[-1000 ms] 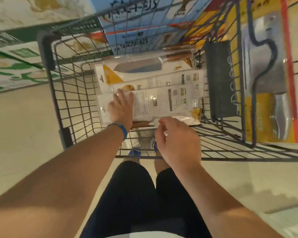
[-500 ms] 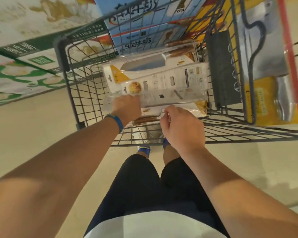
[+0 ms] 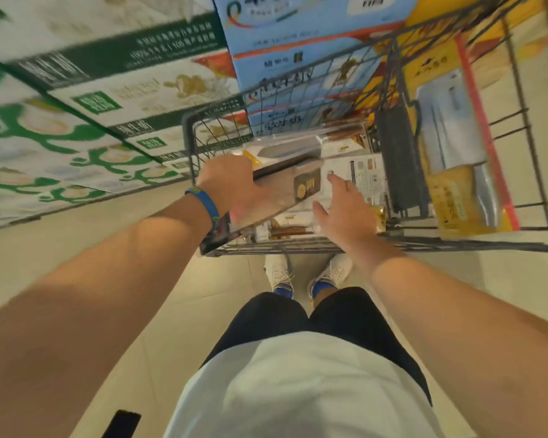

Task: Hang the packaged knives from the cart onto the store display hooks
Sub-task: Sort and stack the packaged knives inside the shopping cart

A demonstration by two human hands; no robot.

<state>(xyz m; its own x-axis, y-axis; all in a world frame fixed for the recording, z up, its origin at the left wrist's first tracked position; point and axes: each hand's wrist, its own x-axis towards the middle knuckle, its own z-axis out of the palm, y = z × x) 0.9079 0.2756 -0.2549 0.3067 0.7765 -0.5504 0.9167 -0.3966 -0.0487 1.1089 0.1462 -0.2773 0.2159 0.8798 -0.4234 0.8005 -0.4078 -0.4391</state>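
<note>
My left hand (image 3: pixel 231 188), with a blue wristband, grips one packaged knife (image 3: pixel 285 181) by its left end and holds it tilted above the wire cart (image 3: pixel 298 245). My right hand (image 3: pixel 339 207) hovers with spread fingers just right of that pack, over the other packaged knives (image 3: pixel 366 172) lying flat in the cart basket. One more white pack with a wooden-handled knife (image 3: pixel 339 143) lies at the far side of the basket. A yellow-carded cleaver pack (image 3: pixel 456 147) shows through the cart's right side.
Stacked green-and-white cartons (image 3: pixel 86 121) line the left and blue cartons (image 3: pixel 298 58) stand behind the cart. A dark grey flap (image 3: pixel 399 165) stands inside the cart's right side. My legs and white shoes (image 3: pixel 307 273) are below the cart on beige floor.
My left hand has lifted the top knife pack off the stack and tilted it up. My right hand let go of the pack's edge and opened over the remaining packs.
</note>
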